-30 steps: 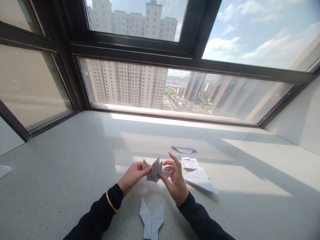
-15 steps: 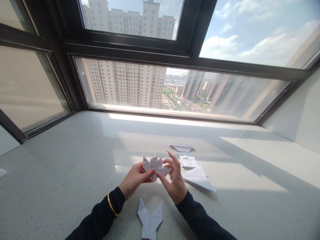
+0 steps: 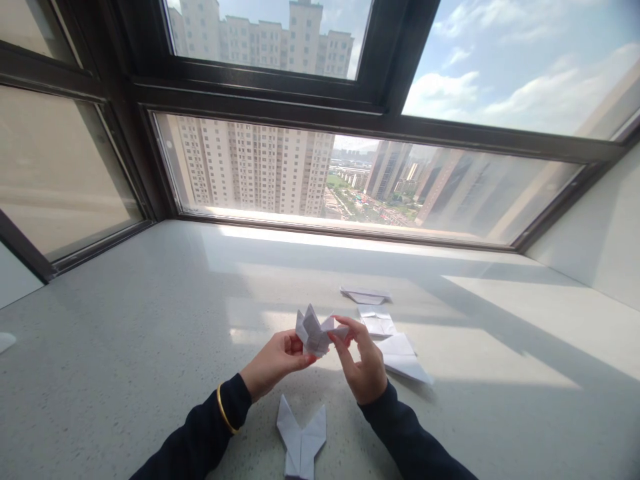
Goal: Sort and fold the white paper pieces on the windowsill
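Observation:
A white folded paper piece point(image 3: 315, 335) with several pointed flaps is held up above the counter between my two hands. My left hand point(image 3: 277, 359) grips its lower left side, thumb along the bottom edge. With thumb and index finger, my right hand point(image 3: 361, 360) pinches the flap on the piece's right side. Below, between my forearms, a folded paper piece with two upward points point(image 3: 301, 437) lies flat on the counter.
Right of my hands, a folded paper triangle point(image 3: 404, 360), a square folded paper point(image 3: 376, 321) and a flat boat-shaped folded paper point(image 3: 367, 295) lie on the speckled counter point(image 3: 150, 347). A framed window point(image 3: 350, 233) borders the counter's far side. A white object point(image 3: 6, 342) shows at the left edge.
The held paper has turned, so its points now face differently. My right hand has moved slightly right and closed its thumb and index finger on the right flap.

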`<action>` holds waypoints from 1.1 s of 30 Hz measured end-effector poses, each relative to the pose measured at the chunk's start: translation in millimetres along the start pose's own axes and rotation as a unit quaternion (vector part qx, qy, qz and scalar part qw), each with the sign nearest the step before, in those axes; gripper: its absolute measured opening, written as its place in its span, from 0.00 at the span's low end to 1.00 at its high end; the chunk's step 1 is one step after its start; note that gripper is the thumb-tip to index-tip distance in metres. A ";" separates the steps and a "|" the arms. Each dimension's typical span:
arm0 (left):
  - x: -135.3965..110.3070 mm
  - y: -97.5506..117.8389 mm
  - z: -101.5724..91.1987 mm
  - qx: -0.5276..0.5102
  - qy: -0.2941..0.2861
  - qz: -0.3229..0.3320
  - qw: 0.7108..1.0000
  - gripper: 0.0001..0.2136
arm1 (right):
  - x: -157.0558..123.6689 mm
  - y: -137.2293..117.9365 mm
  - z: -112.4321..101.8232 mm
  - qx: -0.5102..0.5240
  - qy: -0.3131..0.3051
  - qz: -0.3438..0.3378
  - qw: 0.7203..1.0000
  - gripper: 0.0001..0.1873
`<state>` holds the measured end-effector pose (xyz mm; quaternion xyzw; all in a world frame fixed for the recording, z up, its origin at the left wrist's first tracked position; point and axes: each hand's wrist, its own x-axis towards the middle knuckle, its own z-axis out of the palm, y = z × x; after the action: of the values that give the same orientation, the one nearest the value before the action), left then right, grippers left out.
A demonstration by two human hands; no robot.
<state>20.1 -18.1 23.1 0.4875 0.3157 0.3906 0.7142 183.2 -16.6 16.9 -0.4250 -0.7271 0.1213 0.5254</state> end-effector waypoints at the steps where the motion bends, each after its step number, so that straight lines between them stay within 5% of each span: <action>1: -0.6 0.8 0.4 0.005 -0.004 -0.006 1.000 0.17 | 0.2 -2.0 -0.7 -0.012 -0.014 -0.024 1.000 0.12; 6: -1.9 1.8 2.1 0.021 -0.009 -0.021 1.000 0.15 | 1.2 -4.8 0.4 -0.030 -0.052 -0.078 0.995 0.14; 33: 0.8 -6.6 -0.7 -0.033 0.000 -0.028 0.999 0.17 | 1.1 -5.0 0.8 -0.038 -0.029 -0.086 0.995 0.15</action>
<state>21.5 -18.5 16.5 0.4541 0.3165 0.3807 0.7407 179.9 -18.6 20.4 -0.3774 -0.7798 0.0601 0.4959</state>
